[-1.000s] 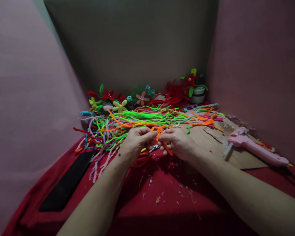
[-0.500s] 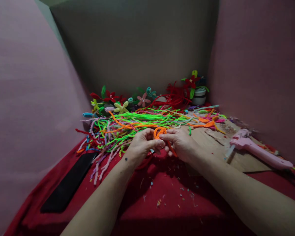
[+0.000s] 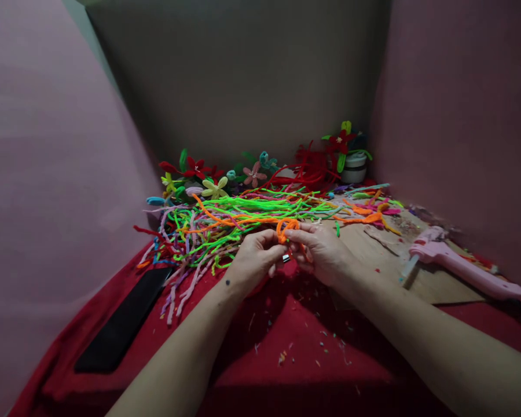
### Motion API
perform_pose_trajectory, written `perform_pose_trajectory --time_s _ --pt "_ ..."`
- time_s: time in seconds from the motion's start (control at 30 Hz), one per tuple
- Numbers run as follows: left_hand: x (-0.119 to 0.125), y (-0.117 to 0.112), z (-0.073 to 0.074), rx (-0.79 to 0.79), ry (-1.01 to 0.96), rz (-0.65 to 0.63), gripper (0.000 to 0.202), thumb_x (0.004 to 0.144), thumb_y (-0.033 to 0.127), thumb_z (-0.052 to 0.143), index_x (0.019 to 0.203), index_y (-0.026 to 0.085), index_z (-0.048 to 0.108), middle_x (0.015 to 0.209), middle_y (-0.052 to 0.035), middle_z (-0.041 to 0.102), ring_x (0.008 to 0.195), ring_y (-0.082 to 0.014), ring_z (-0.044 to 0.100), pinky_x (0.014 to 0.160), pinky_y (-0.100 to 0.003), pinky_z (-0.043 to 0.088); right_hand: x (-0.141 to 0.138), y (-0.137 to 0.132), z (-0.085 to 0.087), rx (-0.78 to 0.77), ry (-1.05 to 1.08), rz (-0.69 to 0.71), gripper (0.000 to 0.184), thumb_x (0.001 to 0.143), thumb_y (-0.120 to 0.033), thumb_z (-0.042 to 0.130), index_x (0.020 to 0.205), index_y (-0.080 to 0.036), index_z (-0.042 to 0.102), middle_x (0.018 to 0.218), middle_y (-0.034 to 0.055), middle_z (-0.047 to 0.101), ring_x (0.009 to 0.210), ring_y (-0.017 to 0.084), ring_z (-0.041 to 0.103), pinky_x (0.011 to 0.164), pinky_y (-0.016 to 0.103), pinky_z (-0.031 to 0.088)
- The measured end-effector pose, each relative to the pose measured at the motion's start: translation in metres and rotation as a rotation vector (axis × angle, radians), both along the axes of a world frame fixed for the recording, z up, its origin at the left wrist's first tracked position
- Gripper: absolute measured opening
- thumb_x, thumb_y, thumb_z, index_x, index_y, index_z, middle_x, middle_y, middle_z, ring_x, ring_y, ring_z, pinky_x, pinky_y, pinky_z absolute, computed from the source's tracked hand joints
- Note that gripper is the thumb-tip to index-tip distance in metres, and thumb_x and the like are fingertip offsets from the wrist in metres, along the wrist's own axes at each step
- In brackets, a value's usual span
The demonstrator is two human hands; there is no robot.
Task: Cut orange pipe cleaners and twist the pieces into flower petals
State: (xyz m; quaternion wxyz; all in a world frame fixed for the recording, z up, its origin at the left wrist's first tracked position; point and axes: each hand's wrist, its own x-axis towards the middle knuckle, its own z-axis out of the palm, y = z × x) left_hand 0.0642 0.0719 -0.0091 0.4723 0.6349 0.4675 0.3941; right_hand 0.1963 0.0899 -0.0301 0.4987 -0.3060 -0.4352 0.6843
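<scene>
An orange pipe cleaner (image 3: 287, 228), bent into loops, is pinched between both hands above the red cloth. My left hand (image 3: 258, 255) grips its lower left part between thumb and fingers. From the other side, my right hand (image 3: 323, 250) holds the loops with thumb and forefinger, and an orange end hangs down by its fingers. A small shiny metallic thing (image 3: 286, 259) shows just below the fingertips; what it is I cannot make out. Behind the hands spreads a pile of pipe cleaners (image 3: 260, 205), mostly bright green, pink and orange.
Pipe-cleaner flowers (image 3: 215, 187) stand along the back, near a small white pot (image 3: 354, 168). To the right, a pink glue gun (image 3: 464, 266) rests on a cardboard sheet (image 3: 364, 255). A flat black object (image 3: 124, 321) lies at left on the red cloth (image 3: 304, 359), which carries scraps.
Both hands have shifted slightly with the orange pipe cleaner, whose loops now look wider and turned. The metallic thing below the fingers shows more clearly.
</scene>
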Motion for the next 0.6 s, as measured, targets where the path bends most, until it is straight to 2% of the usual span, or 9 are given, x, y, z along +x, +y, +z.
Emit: perform_pose_trajectory --time_s 0.13,0.3,0.47,0.6 --pt "-0.001 0.001 -0.003 0.005 0.078 -0.092 0.014 0.065 0.011 0.045 0.077 0.014 0.052 0.055 0.0026 0.056 0.035 -0.0058 0.047 0.033 -0.015 0.034 -0.002 -0.003 0.0 0.072 -0.053 -0.06 0.018 0.068 -0.031 0.06 0.066 -0.015 0.052 0.047 -0.0059 0.048 0.031 0.003 0.033 0.029 0.016 0.017" --pt "-0.005 0.001 -0.002 -0.193 -0.011 -0.289 0.017 0.063 0.011 0.049 0.08 0.015 0.047 0.062 0.0013 0.056 0.043 -0.0111 0.058 0.033 -0.017 0.042 -0.003 -0.003 -0.003 0.004 -0.002 -0.047 0.016 0.067 -0.026 0.061 0.062 -0.015 0.051 0.042 -0.0055 0.048 0.03 0.004 0.037 0.028 0.016 0.023" --pt "-0.008 0.003 -0.002 -0.24 0.054 -0.281 0.017 0.065 0.012 0.05 0.082 0.015 0.046 0.053 0.0015 0.056 0.041 -0.0128 0.057 0.034 -0.02 0.045 -0.004 -0.001 -0.002 -0.054 0.032 -0.037 0.016 0.063 -0.024 0.064 0.062 -0.014 0.052 0.044 -0.0061 0.046 0.031 0.003 0.035 0.027 0.014 0.022" --pt "-0.013 0.004 0.003 -0.242 0.152 -0.292 0.016 0.064 0.008 0.047 0.078 0.015 0.045 0.054 0.0006 0.058 0.042 -0.0138 0.058 0.033 -0.02 0.044 -0.004 -0.001 0.0 -0.055 0.076 -0.079 0.014 0.06 -0.02 0.064 0.059 -0.014 0.051 0.044 -0.0065 0.045 0.032 0.003 0.036 0.026 0.013 0.021"
